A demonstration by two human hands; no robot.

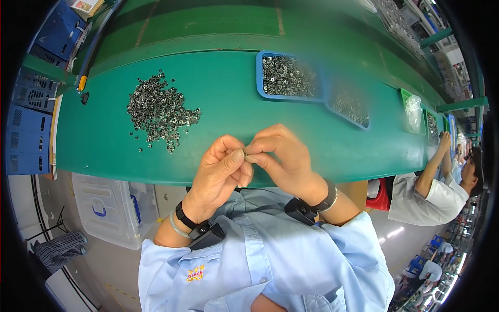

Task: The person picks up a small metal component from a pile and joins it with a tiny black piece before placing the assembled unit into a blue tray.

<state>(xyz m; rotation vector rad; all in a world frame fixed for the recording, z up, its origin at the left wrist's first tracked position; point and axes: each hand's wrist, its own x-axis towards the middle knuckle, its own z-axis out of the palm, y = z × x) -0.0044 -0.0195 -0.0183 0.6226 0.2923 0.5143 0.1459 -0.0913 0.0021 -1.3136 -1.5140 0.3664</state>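
My left hand (224,162) and my right hand (280,156) meet at the near edge of the green table. Both are closed in a pinch, fingertips touching, around a tiny dark piece (245,154) mostly hidden between them; its kind is too small to tell. Beyond my left hand lies a loose heap of small shiny metal parts (161,109), dark and silver. Past my right hand stands a blue tray (259,78) filled with similar small parts. Right of it is a second blue tray (345,118) with parts, blurred by a smudge in the view.
A yellow-handled tool (82,83) lies at the table's far left. Blue crates (28,140) stack beyond that edge, and a lidded plastic box (106,208) sits on the floor. On the right, a co-worker (431,192) works beside a green tray (404,99) holding a clear bag.
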